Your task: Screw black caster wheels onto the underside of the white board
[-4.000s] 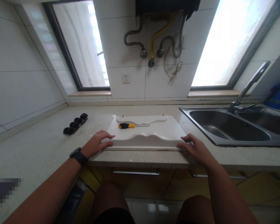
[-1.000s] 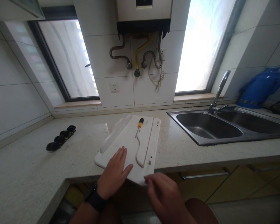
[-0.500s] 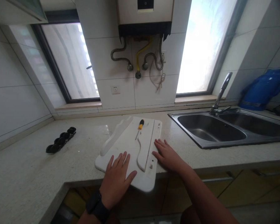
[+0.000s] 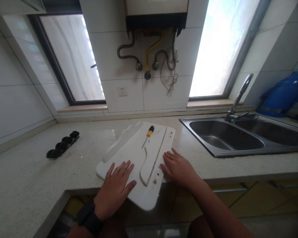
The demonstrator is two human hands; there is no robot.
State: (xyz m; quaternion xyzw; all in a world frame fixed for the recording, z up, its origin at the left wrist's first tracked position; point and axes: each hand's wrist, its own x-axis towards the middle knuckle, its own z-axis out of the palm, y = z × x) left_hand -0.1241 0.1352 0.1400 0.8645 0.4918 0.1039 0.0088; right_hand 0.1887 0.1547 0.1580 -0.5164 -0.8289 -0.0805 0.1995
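Observation:
A white panel (image 4: 132, 158) lies tilted on the counter, its near corner sticking out past the front edge. On it rests a curved white piece (image 4: 149, 165) with a straight slot along its right side, and a screwdriver (image 4: 149, 135) with a black and yellow handle. My left hand (image 4: 116, 185), a dark watch on its wrist, lies flat on the panel's near left part with fingers spread. My right hand (image 4: 177, 167) sits at the panel's right edge, fingers stretched out and touching it. Small pegs stand near the panel's right corners.
Several black round pieces in a row (image 4: 62, 145) lie on the counter (image 4: 84, 165) at left. A steel double sink (image 4: 213, 153) with a faucet (image 4: 238, 97) is at right, a blue jug (image 4: 283, 96) behind it. Cabinet doors are below.
The panel has turned slightly, its near corner swinging left and toward me. My left hand has moved left with it; my right hand stays at the right edge.

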